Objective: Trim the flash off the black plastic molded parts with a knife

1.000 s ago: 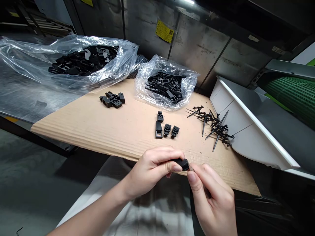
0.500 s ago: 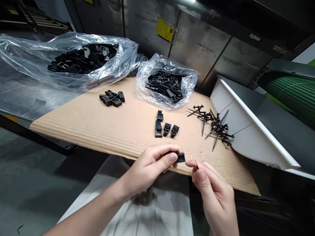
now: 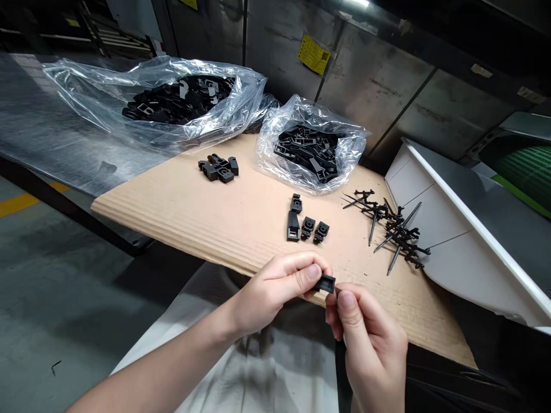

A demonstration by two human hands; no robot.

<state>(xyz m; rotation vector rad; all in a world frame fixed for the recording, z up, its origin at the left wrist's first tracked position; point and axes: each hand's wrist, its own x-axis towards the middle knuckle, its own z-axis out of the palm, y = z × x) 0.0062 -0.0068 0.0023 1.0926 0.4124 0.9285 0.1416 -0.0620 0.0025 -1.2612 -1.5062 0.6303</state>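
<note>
Between the thumb and fingers of my left hand [image 3: 286, 284] is a small black plastic part [image 3: 326, 283], its hollow end facing right. My right hand [image 3: 365, 327] is closed in a pinch close beside that end; the thing in its fingertips is mostly hidden and too small to name. Just beyond my hands, several small black plastic pieces [image 3: 308, 228] lie on the cardboard sheet [image 3: 172, 212]. One of them is a longer wedge-shaped piece [image 3: 293, 226].
Two clear plastic bags [image 3: 241, 109] [image 3: 312, 143] full of black parts stand at the back. A small pile of black blocks [image 3: 218, 168] lies left of centre. Thin black moulded sprues [image 3: 390, 226] lie at right, against a white panel [image 3: 465, 229]. A metal wall [image 3: 379, 97] rises behind.
The view has shifted, so the scene sits further right. My right hand has come closer to the black part, whose hollow end is now turned more toward me.
</note>
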